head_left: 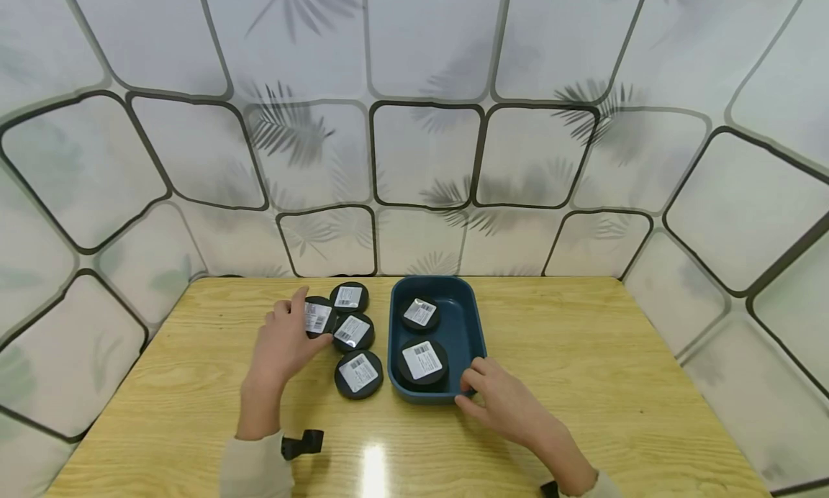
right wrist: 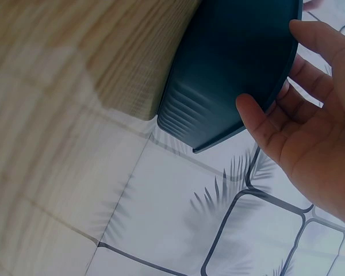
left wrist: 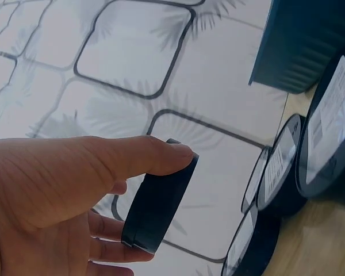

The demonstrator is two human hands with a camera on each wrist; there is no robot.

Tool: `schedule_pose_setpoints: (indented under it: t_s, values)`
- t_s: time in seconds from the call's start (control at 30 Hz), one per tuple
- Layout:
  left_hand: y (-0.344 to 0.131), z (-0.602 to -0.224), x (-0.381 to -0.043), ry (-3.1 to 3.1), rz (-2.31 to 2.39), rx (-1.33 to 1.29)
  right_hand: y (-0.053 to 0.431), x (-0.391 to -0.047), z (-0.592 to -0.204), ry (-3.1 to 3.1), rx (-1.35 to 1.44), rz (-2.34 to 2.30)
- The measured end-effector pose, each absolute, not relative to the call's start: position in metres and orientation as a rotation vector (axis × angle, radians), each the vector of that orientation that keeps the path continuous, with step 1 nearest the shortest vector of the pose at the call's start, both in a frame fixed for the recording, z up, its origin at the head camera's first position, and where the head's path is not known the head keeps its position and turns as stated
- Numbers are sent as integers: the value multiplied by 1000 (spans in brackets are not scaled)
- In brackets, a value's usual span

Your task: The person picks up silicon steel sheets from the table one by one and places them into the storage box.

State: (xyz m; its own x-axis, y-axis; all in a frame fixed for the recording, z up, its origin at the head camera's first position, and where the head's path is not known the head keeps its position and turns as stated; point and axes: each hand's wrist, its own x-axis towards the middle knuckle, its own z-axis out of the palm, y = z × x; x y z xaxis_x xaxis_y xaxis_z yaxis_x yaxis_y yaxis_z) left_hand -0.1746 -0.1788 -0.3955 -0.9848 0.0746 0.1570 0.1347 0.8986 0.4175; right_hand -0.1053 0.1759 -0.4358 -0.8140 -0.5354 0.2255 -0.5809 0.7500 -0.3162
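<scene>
My left hand [head_left: 285,340] pinches a round black tin with a white label [head_left: 317,316]. In the left wrist view the thumb presses one side of this black tin [left wrist: 161,198], with fingers on the opposite side. It is held on edge, apart from the other tins there. At the near right corner of a dark blue tray [head_left: 435,397], my right hand [head_left: 508,404] grips the rim. The right wrist view has fingertips on the outer wall of the tray [right wrist: 230,63] and other fingers behind its rim. Two labelled black tins, one far [head_left: 419,313] and one near [head_left: 422,361], lie inside the tray.
Left of the tray, three more labelled tins lie on the wooden table [head_left: 583,340]: a far one [head_left: 348,296], a middle one [head_left: 352,331] and a near one [head_left: 359,374]. A patterned curtain [head_left: 427,160] surrounds the table's back and sides.
</scene>
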Motion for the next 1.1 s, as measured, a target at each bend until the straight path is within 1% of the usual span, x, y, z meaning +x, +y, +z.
schedule_pose_setpoints:
  t_s: [0.2, 0.7, 1.1]
  values:
    - [-160, -391, -172, -2882, -644, -259, 176, -105, -436, -2824, 908, 561]
    - [-119, -403, -175, -2901, -623, -389, 176, -106, -436, -2799, 906, 541]
    - [-96, -414, -178, -2838, -587, -489, 177, -107, -439, -2790, 910, 525]
